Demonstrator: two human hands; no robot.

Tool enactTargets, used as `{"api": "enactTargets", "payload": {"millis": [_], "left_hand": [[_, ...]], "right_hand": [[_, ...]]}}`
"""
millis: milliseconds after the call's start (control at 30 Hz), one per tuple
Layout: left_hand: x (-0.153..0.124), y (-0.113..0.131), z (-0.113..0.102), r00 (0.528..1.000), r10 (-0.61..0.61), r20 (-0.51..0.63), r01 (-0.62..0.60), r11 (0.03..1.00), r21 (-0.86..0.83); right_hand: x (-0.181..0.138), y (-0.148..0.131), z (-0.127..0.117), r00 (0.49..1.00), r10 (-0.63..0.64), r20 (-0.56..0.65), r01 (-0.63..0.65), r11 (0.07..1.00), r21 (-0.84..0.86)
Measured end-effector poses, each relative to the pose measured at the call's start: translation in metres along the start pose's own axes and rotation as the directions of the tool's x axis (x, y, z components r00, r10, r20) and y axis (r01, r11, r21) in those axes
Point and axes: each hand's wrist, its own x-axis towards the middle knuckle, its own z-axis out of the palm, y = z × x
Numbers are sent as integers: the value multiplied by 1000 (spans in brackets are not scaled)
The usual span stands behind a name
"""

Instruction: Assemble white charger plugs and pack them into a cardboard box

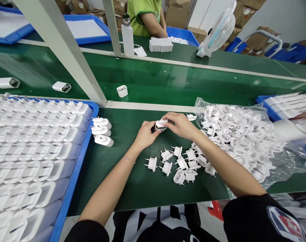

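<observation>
My left hand [146,133] and my right hand [180,125] meet over the green table, both closed round one white charger body [160,125] with a dark open end. My right fingers press on its top. Just below the hands lie several loose white plug caps with two pins [178,163]. Three finished white chargers [102,131] lie in a short stack to the left of my left hand.
A blue tray [78,164] full of white chargers fills the left. A clear plastic bag [243,141] of plug caps lies on the right. Single chargers [122,91] ride the green belt beyond. A person in green [148,15] works opposite, beside a bottle [127,35] and a fan [218,30].
</observation>
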Motion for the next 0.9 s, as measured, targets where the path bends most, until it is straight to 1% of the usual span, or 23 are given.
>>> {"api": "enactTargets", "payload": {"millis": [100,267,467,600,700,833,900], "left_hand": [[0,1,-1,1000,0,6,0,1000,-12],[0,2,0,1000,-1,14,1,1000,-10],[0,3,1,1000,-3,14,3,1000,12],[-2,0,2,999,39,-12,-40,997,-62],[-4,-1,3,998,61,-35,-64,995,-76],[-5,0,3,996,68,-53,-68,998,-5],[-6,1,2,995,90,-43,-91,996,-17]], "right_hand": [[-2,-3,-1,1000,4,4,-4,1000,-15],[-2,-6,-2,997,35,74,-27,994,-108],[3,-14,-7,979,155,135,-121,965,-235],[9,-18,-12,961,227,161,-166,932,-321],[10,-19,-10,960,239,146,-185,933,-310],[8,-15,-4,971,220,92,-195,956,-221],[6,-12,-1,976,207,71,-192,965,-178]]}}
